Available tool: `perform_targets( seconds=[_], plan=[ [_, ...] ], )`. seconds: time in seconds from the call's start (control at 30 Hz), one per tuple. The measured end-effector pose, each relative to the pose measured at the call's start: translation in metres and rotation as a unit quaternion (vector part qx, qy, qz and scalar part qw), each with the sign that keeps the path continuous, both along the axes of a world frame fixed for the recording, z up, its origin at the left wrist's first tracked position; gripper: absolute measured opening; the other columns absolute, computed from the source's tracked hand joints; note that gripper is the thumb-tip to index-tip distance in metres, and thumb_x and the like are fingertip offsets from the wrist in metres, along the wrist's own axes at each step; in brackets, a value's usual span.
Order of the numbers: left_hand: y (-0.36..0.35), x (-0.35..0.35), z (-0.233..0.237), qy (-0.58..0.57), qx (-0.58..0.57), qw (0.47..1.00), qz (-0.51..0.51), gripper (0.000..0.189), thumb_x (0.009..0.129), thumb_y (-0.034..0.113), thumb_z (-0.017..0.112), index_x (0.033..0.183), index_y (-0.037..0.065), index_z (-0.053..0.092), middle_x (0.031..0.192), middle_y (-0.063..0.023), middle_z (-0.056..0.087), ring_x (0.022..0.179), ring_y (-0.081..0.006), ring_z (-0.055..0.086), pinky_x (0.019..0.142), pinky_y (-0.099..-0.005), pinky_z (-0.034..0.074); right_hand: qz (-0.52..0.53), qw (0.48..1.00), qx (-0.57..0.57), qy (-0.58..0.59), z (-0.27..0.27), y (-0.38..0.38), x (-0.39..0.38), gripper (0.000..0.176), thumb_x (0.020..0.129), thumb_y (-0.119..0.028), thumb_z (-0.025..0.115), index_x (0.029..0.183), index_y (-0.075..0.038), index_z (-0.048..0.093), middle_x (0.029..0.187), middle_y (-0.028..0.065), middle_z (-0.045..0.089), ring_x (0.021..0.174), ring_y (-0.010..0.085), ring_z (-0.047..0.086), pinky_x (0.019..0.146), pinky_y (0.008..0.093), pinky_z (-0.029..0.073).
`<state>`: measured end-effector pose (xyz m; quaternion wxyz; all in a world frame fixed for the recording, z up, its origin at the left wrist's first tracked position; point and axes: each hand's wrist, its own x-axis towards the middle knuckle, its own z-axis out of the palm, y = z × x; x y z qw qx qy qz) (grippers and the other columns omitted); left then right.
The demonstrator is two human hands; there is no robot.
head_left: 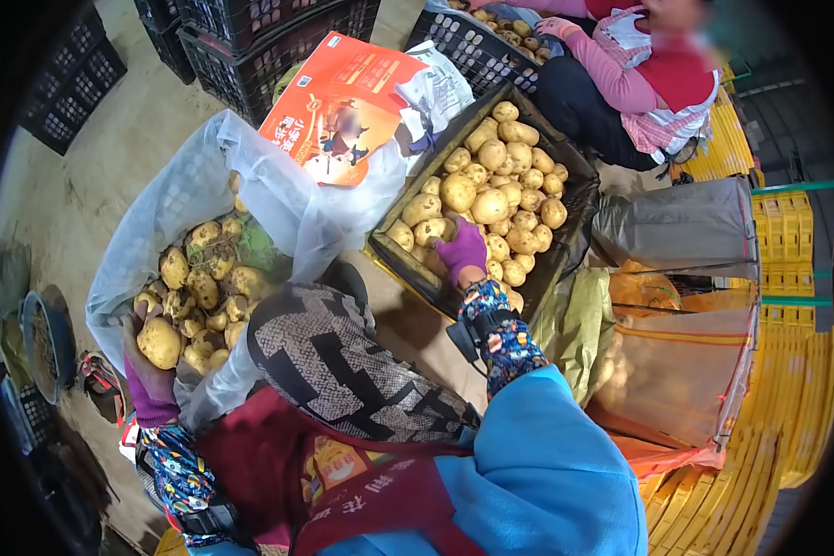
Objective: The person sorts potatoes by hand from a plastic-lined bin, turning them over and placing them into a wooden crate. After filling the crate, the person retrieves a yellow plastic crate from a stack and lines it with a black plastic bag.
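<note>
At the left, my left hand (148,380) in a purple glove is closed around a large potato (159,344), at the edge of a whitish plastic-lined container (125,241). Inside that liner lie several soil-marked potatoes (204,289). My right hand (463,249), also purple-gloved, reaches into a black-lined crate (579,199) full of cleaner-looking potatoes (488,206). Its fingers curl over a potato (430,232) near the crate's lower left side; the fingertips are partly hidden.
A red-orange printed carton (343,102) stands between the two containers. Black crates (269,56) are stacked behind. Another person (621,83) sits at upper right beside a potato crate (454,39). Mesh-sided sacks (672,371) and yellow crates (788,371) line the right; a blue basin (48,343) is far left.
</note>
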<state>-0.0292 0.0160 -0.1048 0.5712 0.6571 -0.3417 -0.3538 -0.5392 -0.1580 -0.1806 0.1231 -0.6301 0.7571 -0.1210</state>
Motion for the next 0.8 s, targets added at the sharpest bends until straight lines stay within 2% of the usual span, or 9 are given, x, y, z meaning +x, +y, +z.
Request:
perform_targets(
  seconds=[0.07,0.23,0.3,0.33,0.5,0.63,0.7,0.73,0.8],
  plan=[
    [-0.003,-0.005,-0.001,-0.110,-0.027,0.994,0.000,0.048,0.099,0.038,0.043,0.134,0.006,0.044,0.120,-0.0167,0.057,0.101,-0.0280,0.060,0.079,-0.0393,0.055,0.020,0.998,0.062,0.002,-0.002,-0.010,0.002,0.051,0.075,-0.031,0.072,0.122,-0.017,0.057,0.117,0.0128,0.060,0.107,0.0319,0.057,0.091,0.0416,0.047],
    [-0.013,0.009,0.011,0.374,0.024,0.923,0.090,0.051,0.099,0.039,0.041,0.135,0.004,0.041,0.134,-0.0157,0.050,0.118,-0.0271,0.054,0.089,-0.0383,0.053,0.101,0.993,0.065,0.014,-0.025,-0.012,-0.018,0.051,0.075,-0.034,0.071,0.120,-0.015,0.058,0.111,0.0182,0.063,0.105,0.0362,0.059,0.089,0.0437,0.048],
    [-0.004,0.007,-0.002,0.260,-0.012,0.966,-0.004,0.051,0.097,0.039,0.045,0.135,0.005,0.041,0.122,-0.0150,0.058,0.102,-0.0266,0.063,0.079,-0.0387,0.058,0.147,0.985,0.054,0.068,-0.031,-0.023,-0.027,0.050,0.076,-0.035,0.069,0.120,-0.014,0.059,0.115,0.0168,0.062,0.106,0.0339,0.060,0.089,0.0437,0.048],
    [-0.004,-0.019,0.032,-0.191,0.010,0.978,-0.080,0.053,0.096,0.043,0.043,0.133,0.005,0.043,0.119,-0.0141,0.060,0.101,-0.0244,0.064,0.076,-0.0391,0.059,0.113,0.970,0.178,0.121,0.000,-0.035,-0.006,0.048,0.076,-0.031,0.068,0.120,-0.013,0.060,0.112,0.0180,0.064,0.104,0.0329,0.061,0.089,0.0426,0.048],
    [-0.001,-0.021,0.037,0.231,-0.019,0.972,0.038,0.038,0.098,0.031,0.046,0.127,0.008,0.051,0.118,-0.0089,0.061,0.103,-0.0198,0.062,0.080,-0.0362,0.054,0.139,0.990,0.005,-0.032,0.083,-0.065,0.086,0.020,0.083,-0.026,0.062,0.080,-0.009,0.071,0.086,0.0144,0.069,0.073,0.0293,0.065,0.069,0.0360,0.050],
    [-0.007,-0.017,0.049,0.405,-0.073,0.910,0.060,0.037,0.092,0.003,0.055,0.129,0.002,0.046,0.124,-0.0139,0.056,0.107,-0.0207,0.060,0.087,-0.0329,0.054,0.490,0.829,0.026,-0.270,0.103,-0.067,0.194,0.030,0.090,-0.021,0.057,0.116,-0.007,0.063,0.089,0.0079,0.066,0.078,0.0160,0.062,0.071,0.0296,0.050],
    [-0.007,-0.018,0.045,0.012,-0.010,0.999,-0.050,0.040,0.099,0.019,0.039,0.134,0.001,0.041,0.131,-0.0134,0.053,0.116,-0.0222,0.055,0.096,-0.0347,0.047,0.419,0.773,0.335,-0.339,0.195,-0.011,0.272,0.054,0.087,-0.018,0.064,0.136,-0.007,0.045,0.112,0.0106,0.063,0.089,0.0162,0.061,0.079,0.0288,0.050],
    [-0.008,-0.018,0.043,-0.177,0.005,0.982,-0.059,0.045,0.102,0.028,0.032,0.137,0.001,0.038,0.134,-0.0131,0.051,0.120,-0.0229,0.053,0.100,-0.0356,0.044,0.578,0.758,0.125,-0.276,0.165,-0.003,0.295,0.066,0.084,-0.025,0.067,0.140,-0.007,0.038,0.119,0.0157,0.060,0.099,0.0229,0.062,0.085,0.0343,0.050],
    [-0.018,-0.023,0.053,0.130,-0.093,0.986,-0.044,0.049,0.102,0.030,0.032,0.142,0.002,0.033,0.139,-0.0135,0.046,0.126,-0.0221,0.048,0.104,-0.0349,0.040,0.645,0.687,0.127,-0.309,0.170,0.020,0.338,0.077,0.075,-0.035,0.071,0.139,-0.006,0.040,0.124,0.0200,0.057,0.114,0.0310,0.057,0.094,0.0410,0.045]
  ],
)
